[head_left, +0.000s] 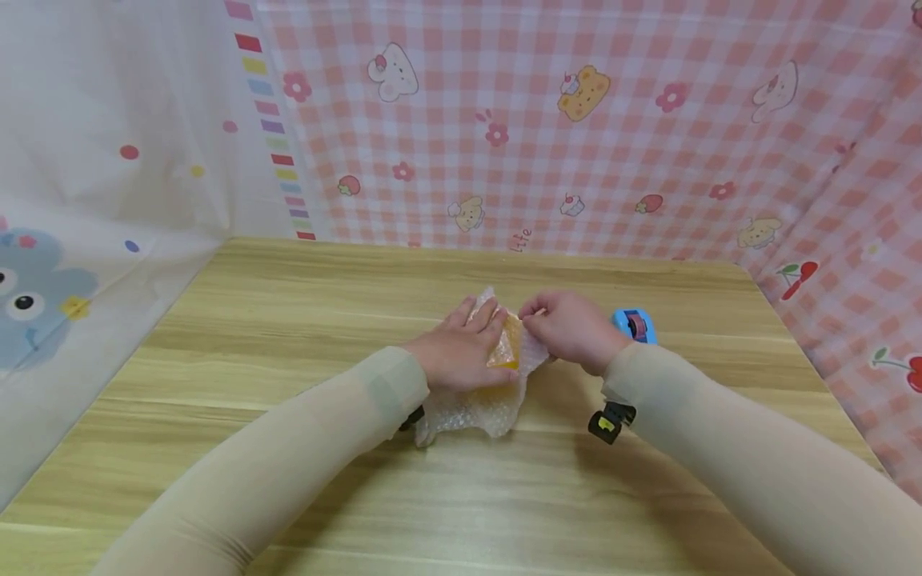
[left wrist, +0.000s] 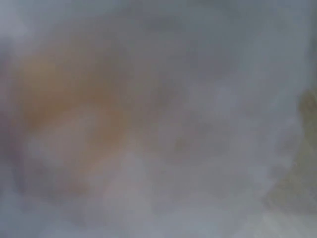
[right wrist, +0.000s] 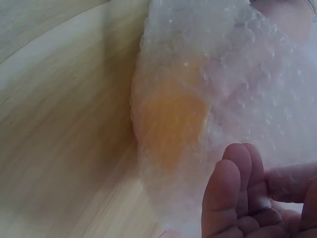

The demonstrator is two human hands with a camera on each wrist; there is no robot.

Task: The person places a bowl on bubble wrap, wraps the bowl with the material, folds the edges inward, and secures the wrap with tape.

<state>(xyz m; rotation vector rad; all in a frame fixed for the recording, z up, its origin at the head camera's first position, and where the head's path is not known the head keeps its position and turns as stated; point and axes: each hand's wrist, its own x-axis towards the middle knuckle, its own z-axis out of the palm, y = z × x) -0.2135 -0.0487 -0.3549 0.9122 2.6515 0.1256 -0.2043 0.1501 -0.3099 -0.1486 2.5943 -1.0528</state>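
Note:
A sheet of bubble wrap [head_left: 461, 412] lies on the table, folded about a flat yellow-orange thing [head_left: 510, 344] whose kind the plastic blurs. My left hand [head_left: 464, 348] rests on top of the package with its fingers spread. From the right side, my right hand [head_left: 572, 330] pinches the wrap's edge between thumb and fingers. In the right wrist view, the orange patch [right wrist: 173, 124] shows through the bubbles, with the curled fingers [right wrist: 221, 191] beside the sheet. The left wrist view is pressed close to the wrap [left wrist: 208, 124] and badly blurred.
A blue tape dispenser [head_left: 634, 326] stands just beyond my right hand, partly behind the wrist. The wood-grain table [head_left: 324, 280] ends at a pink checked curtain [head_left: 446, 136] at the back, and a white curtain [head_left: 130, 96] hangs at the left.

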